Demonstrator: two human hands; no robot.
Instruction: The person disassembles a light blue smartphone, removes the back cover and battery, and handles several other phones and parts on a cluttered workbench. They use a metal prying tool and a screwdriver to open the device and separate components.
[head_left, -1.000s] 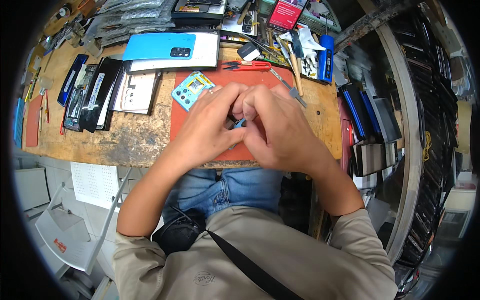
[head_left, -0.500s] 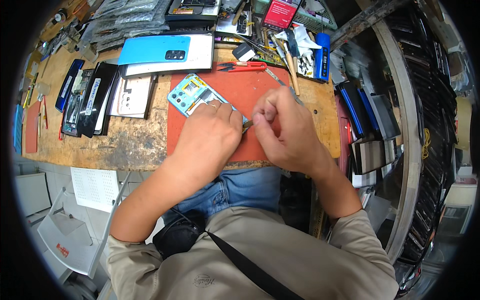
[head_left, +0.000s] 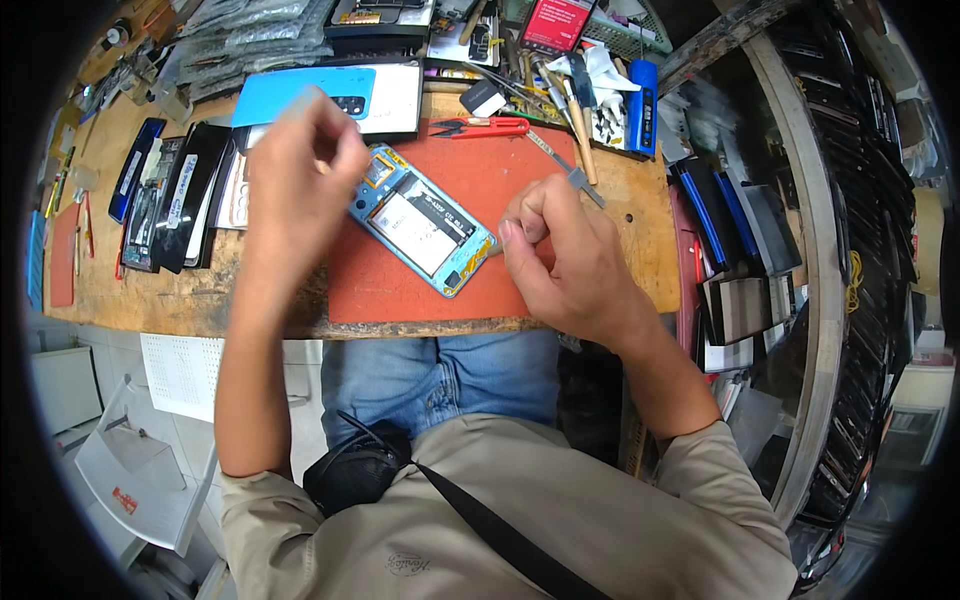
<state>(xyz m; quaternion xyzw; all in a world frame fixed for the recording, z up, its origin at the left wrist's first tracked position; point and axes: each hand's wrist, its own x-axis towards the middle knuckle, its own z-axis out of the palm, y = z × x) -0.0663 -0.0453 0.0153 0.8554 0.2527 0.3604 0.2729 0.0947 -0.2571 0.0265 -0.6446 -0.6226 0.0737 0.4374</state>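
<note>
An opened light-blue smartphone (head_left: pixel 425 225) lies aslant on the red mat (head_left: pixel 390 295), its battery (head_left: pixel 422 228) and inner parts bare. My left hand (head_left: pixel 300 180) is in the air above the phone's upper left, smeared by motion, its fingers partly curled. My right hand (head_left: pixel 565 250) is closed just right of the phone's lower right corner, thumb and fingers pinched together. Whatever lies between those fingers is hidden. Beyond the mat's far edge are red-handled snips (head_left: pixel 480 127), and grey metal tweezers (head_left: pixel 575 178) lie behind my right hand.
A blue phone back cover (head_left: pixel 270 92) rests on a white box at the far left. Several phones and parts (head_left: pixel 180 200) stand in a row at left. A blue device (head_left: pixel 642 105), brushes (head_left: pixel 580 135) and a red-screened phone (head_left: pixel 556 22) are at the back right.
My left hand has lifted off the phone and swung left and away from me, baring the battery. My right hand has stayed almost still beside the phone's corner.
</note>
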